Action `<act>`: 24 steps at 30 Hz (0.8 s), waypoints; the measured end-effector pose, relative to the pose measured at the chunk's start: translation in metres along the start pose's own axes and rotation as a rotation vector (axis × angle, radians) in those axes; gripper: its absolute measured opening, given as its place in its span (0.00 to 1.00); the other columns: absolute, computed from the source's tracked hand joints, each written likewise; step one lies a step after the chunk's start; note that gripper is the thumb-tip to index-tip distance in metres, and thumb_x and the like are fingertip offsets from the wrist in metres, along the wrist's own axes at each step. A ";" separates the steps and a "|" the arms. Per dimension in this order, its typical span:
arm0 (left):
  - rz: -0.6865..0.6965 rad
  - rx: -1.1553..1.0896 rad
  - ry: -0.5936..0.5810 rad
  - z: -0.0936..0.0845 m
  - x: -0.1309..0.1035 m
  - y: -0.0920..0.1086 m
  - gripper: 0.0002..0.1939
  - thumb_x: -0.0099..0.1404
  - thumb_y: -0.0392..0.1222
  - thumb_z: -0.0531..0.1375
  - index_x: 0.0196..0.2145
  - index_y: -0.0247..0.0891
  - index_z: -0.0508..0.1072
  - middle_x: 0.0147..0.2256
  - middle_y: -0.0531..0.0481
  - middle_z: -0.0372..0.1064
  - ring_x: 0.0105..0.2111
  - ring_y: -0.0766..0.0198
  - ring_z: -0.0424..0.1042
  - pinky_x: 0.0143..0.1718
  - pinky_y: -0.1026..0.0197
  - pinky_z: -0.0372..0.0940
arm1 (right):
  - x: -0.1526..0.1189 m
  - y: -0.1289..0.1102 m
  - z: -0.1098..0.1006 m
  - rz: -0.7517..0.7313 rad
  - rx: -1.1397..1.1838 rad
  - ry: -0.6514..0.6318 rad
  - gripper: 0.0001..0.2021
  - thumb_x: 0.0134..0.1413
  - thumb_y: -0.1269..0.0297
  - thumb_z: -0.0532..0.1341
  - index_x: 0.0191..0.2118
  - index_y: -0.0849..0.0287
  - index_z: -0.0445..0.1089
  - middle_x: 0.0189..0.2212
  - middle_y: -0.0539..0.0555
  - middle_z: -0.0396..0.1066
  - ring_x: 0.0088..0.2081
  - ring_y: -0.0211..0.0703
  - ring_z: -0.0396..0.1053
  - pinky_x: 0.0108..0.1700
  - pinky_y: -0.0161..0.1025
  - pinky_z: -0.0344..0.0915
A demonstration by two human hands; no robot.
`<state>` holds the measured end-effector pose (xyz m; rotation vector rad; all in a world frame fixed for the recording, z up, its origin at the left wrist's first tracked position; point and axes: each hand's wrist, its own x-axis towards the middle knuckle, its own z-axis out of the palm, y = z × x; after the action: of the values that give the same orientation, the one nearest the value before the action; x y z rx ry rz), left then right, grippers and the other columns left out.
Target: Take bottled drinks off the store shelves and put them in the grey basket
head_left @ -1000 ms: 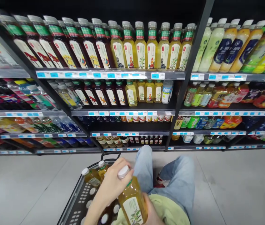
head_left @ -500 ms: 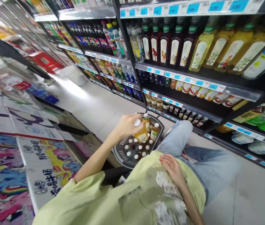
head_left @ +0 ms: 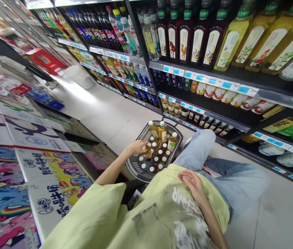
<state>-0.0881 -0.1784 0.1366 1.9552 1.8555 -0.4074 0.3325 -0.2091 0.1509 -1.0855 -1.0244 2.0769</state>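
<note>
My left hand point(head_left: 139, 147) is over the left part of a grey shopping basket point(head_left: 135, 170), its fingers closed around the upper part of an amber drink bottle point(head_left: 149, 153). Part of that bottle is hidden by the fingers. Around it, several dark bottles with white caps point(head_left: 156, 159) stand close together in the basket. Taller amber bottles, one with a pale label point(head_left: 172, 141) and another point(head_left: 153, 128), stand along the far side. Nothing is in my right hand point(head_left: 191, 180), which lies on the shirt at my waist with its fingers stretched out.
Shelves of bottled drinks point(head_left: 182, 41) rise ahead and to the right, with a price rail point(head_left: 214, 81). Printed cartons point(head_left: 43, 169) are stacked on the left. A red step stool point(head_left: 44, 60) and a white tub point(head_left: 78, 76) stand up the aisle, near a person's leg point(head_left: 19, 57).
My left hand has moved down and left into the basket with the amber bottle. My right hand stays at my waist. The view has shifted slightly.
</note>
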 end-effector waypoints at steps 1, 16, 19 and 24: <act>0.003 -0.006 -0.019 0.008 -0.001 -0.003 0.13 0.65 0.45 0.62 0.45 0.37 0.74 0.43 0.42 0.78 0.39 0.56 0.76 0.40 0.61 0.63 | 0.000 0.000 0.000 0.006 0.001 0.002 0.19 0.55 0.47 0.73 0.45 0.54 0.75 0.44 0.59 0.82 0.49 0.55 0.79 0.58 0.54 0.73; 0.043 -0.070 -0.048 0.059 -0.002 -0.001 0.12 0.62 0.44 0.63 0.43 0.37 0.73 0.44 0.40 0.77 0.43 0.53 0.77 0.48 0.59 0.68 | 0.001 -0.005 0.007 -0.009 0.015 0.009 0.18 0.55 0.46 0.72 0.42 0.54 0.76 0.42 0.59 0.82 0.48 0.55 0.79 0.56 0.54 0.72; 0.101 -0.037 -0.075 0.078 -0.001 -0.002 0.18 0.56 0.42 0.63 0.45 0.38 0.75 0.48 0.39 0.79 0.48 0.48 0.79 0.53 0.55 0.71 | 0.003 0.000 0.014 -0.067 0.051 0.022 0.18 0.55 0.46 0.72 0.42 0.54 0.77 0.40 0.59 0.82 0.45 0.54 0.80 0.54 0.52 0.72; 0.125 -0.017 0.036 0.119 0.023 -0.034 0.29 0.53 0.49 0.60 0.53 0.47 0.80 0.57 0.44 0.78 0.59 0.45 0.76 0.62 0.52 0.70 | 0.021 0.007 0.021 -0.087 0.099 0.030 0.20 0.47 0.46 0.75 0.39 0.54 0.76 0.36 0.55 0.83 0.42 0.56 0.81 0.53 0.57 0.71</act>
<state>-0.1116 -0.2154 0.0184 2.0660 1.7409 -0.3201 0.3036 -0.2046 0.1446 -1.0024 -0.9278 2.0142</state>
